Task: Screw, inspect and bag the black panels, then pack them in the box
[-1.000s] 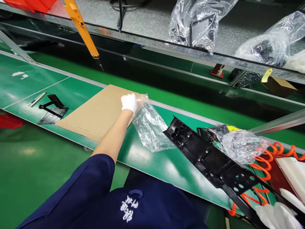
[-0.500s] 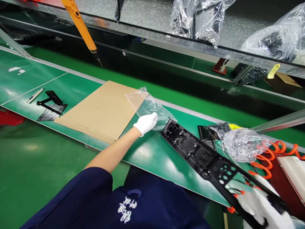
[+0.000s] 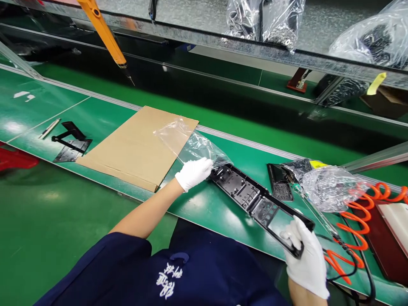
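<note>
My left hand (image 3: pixel 194 173), in a white glove, pinches the mouth of a clear plastic bag (image 3: pixel 204 146) near the middle of the bench. The bag lies partly over the brown cardboard (image 3: pixel 140 146). In my gloved right hand (image 3: pixel 304 250) is the lower right end of a long black plastic frame (image 3: pixel 247 193), with fingers wrapped round its edge. The frame's upper left end is at the bag's opening, beside my left fingertips; how far inside it sits is hard to tell.
An orange screwdriver (image 3: pixel 110 40) hangs over the bench. A black bracket (image 3: pixel 72 140) and a pen (image 3: pixel 50 128) lie left. On the right are an air gun (image 3: pixel 310 204), an orange coiled hose (image 3: pixel 360 229), a small black part (image 3: pixel 280 187) and a wrapped bundle (image 3: pixel 331 187).
My right hand has brought the black frame left and up to the bag, and its grip is now in full view. My left hand and the bag have shifted slightly.
</note>
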Available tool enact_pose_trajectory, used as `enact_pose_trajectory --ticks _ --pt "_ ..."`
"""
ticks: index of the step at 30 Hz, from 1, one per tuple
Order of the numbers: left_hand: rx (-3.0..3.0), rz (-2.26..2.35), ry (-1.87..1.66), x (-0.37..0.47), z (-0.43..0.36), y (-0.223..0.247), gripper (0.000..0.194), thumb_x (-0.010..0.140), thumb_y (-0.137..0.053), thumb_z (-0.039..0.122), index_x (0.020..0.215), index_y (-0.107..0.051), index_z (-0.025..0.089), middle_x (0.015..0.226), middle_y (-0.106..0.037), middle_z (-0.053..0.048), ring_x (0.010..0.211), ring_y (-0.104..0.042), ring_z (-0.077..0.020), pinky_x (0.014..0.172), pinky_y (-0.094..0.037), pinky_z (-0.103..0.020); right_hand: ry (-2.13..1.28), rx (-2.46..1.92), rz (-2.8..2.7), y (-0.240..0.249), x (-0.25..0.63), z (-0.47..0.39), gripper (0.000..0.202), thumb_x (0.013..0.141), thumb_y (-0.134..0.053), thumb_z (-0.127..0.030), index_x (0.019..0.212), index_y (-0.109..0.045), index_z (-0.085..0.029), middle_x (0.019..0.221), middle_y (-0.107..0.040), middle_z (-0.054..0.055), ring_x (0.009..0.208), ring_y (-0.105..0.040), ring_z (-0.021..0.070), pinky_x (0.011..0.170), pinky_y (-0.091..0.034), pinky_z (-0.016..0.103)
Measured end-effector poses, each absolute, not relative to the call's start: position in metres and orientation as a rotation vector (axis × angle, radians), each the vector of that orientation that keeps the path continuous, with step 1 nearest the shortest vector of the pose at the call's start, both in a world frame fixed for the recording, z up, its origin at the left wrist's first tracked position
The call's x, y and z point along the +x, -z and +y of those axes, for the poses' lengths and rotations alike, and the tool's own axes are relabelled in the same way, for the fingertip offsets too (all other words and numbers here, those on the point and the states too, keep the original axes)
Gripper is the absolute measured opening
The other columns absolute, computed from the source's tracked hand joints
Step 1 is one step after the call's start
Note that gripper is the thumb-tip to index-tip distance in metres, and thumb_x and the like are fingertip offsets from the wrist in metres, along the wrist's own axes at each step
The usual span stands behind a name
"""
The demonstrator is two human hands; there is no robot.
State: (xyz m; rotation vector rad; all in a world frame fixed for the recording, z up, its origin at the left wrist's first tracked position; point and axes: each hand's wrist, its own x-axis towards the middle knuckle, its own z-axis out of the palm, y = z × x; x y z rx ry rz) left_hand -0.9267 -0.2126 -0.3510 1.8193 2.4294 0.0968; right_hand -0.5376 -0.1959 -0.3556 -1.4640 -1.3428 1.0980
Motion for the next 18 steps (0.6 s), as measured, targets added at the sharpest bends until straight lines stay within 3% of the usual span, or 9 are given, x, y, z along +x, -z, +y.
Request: enact_pose_trajectory --ticks 5,11,12,14,16,18 --pt "1.842 2.354 -0.122 -0.921 -0.217 0.346 0.027 0.104 -0.045 0.03 0.101 -0.07 0.019 0.097 -0.075 -0.009 0.087 -0.072 -0.0249 0.071 -0.046 -0.033 -1.354 -1.421 -1.02 0.349 -0.58 -0.203 0.043 0.081 -0.076 -0.051 0.097 -0.059 -0.015 0.062 -0.041 -0.004 0.06 -0.045 0.0065 0.068 -0.051 0.024" --pt "2.191 1.962 -0.451 -0.873 -0.208 0.335 0.028 0.102 -0.047 0.028 0.091 -0.071 0.019 0.091 -0.077 -0.006 0.086 -0.072 -0.0203 0.072 -0.049 -0.031 -1.7 -1.272 -0.726 0.351 -0.632 -0.2 0.06 0.072 -0.083 -0.042 0.121 -0.056 -0.018 0.058 -0.019 -0.012 0.05 -0.022 -0.0001 0.057 -0.04 0.016" --pt "2.289 1.819 -0.543 -0.857 -0.208 0.334 0.027 0.101 -0.048 0.027 0.091 -0.072 0.019 0.09 -0.077 -0.004 0.085 -0.072 -0.0195 0.07 -0.049 -0.03 -1.708 -1.252 -0.708 0.352 -0.639 -0.197 0.066 0.07 -0.084 -0.041 0.125 -0.056 -0.019 0.058 -0.021 -0.012 0.05 -0.023 -0.0001 0.057 -0.039 0.015" --pt "2.465 1.512 -0.711 -0.823 -0.209 0.333 0.024 0.098 -0.05 0.026 0.091 -0.073 0.02 0.089 -0.078 -0.004 0.081 -0.072 -0.0192 0.065 -0.049 -0.03 -1.668 -1.212 -0.731 0.353 -0.651 -0.191 0.076 0.068 -0.084 -0.042 0.134 -0.055 -0.02 0.063 -0.039 -0.01 0.056 -0.039 0.0021 0.062 -0.045 0.016" --pt "2.556 1.397 -0.755 -0.795 -0.209 0.331 0.024 0.097 -0.052 0.026 0.088 -0.073 0.019 0.086 -0.077 -0.007 0.075 -0.072 -0.0223 0.054 -0.046 -0.033 -1.602 -1.187 -0.812 0.354 -0.658 -0.185 0.083 0.07 -0.081 -0.046 0.143 -0.05 -0.021 0.083 -0.059 -0.002 0.075 -0.057 0.0076 0.072 -0.052 0.021" --pt "2.503 1.465 -0.782 -0.782 -0.207 0.324 0.024 0.098 -0.053 0.028 0.089 -0.073 0.017 0.083 -0.077 -0.009 0.073 -0.073 -0.0248 0.051 -0.045 -0.035 -1.564 -1.166 -0.864 0.353 -0.662 -0.181 0.09 0.073 -0.076 -0.049 0.152 -0.043 -0.022 0.1 -0.065 0.002 0.084 -0.061 0.011 0.076 -0.055 0.024"
